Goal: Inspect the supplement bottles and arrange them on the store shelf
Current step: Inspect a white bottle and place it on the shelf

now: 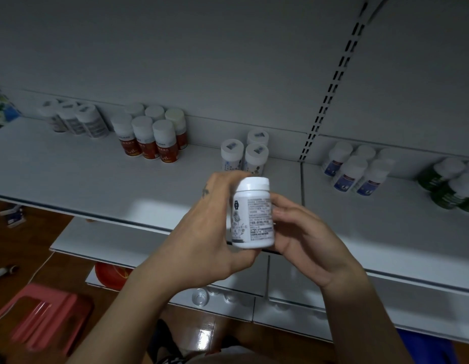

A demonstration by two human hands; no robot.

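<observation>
I hold a white supplement bottle [253, 212] upright in front of the white shelf [123, 179], its printed label turned toward me. My left hand [212, 227] grips its left side and cap. My right hand [304, 232] curls round its right side and back. Behind it on the shelf stand three matching white bottles [245, 153]. Further left are several red-labelled bottles [149, 135] and three grey-labelled bottles [76, 119].
Blue-labelled bottles [356, 172] and green bottles [453, 187] stand on the right shelf section. Lower shelves [306, 292] sit below my hands. A pink stool [44, 316] and a red object [110, 274] are on the wooden floor at the left.
</observation>
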